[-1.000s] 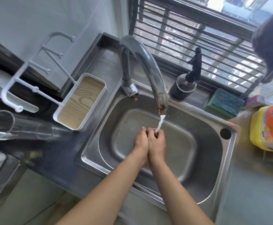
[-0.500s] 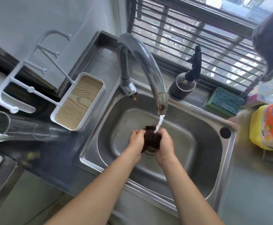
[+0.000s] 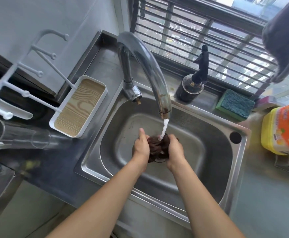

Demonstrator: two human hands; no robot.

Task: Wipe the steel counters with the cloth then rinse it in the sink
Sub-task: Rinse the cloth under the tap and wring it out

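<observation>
A dark brown cloth [image 3: 157,146], bunched and wet, is held over the middle of the steel sink [image 3: 209,152]. My left hand [image 3: 141,146] grips its left side, thumb raised. My right hand [image 3: 174,150] grips its right side. A thin stream of water falls from the curved steel faucet [image 3: 147,66] onto the top of the cloth. The sink drain is mostly hidden under the cloth. The steel counter [image 3: 54,169] runs to the left of the sink.
A white rack with a wood-grain tray [image 3: 79,107] and a clear glass [image 3: 16,136] lie left of the sink. Behind it stand a dark pump bottle [image 3: 191,86] and a green sponge [image 3: 234,104]. A yellow-orange bottle [image 3: 284,129] sits right; a grey cloth [image 3: 284,40] hangs top right.
My hands were pressed together under the water a second ago. They have parted a little, and the bunched cloth now shows between them.
</observation>
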